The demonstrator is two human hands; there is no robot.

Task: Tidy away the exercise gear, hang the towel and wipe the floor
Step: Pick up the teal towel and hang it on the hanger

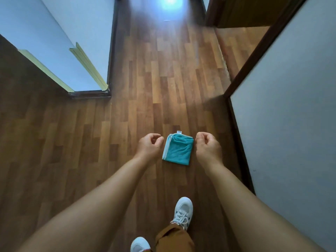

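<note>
Folded cloth (178, 149) lies on bare floor (91, 142); empty left hand (150, 147) and right hand (209, 148) flank it.

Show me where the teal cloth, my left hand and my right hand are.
teal cloth (178, 149): head view, middle of the folded cloth on the floor.
left hand (149, 146): head view, back of the hand.
right hand (209, 147): head view, back of the hand.

You are standing in a home hallway: wood-laminate floor (163, 70), pale walls (291, 124), dark skirting (90, 93), doorway (236, 11) upper right.
</note>
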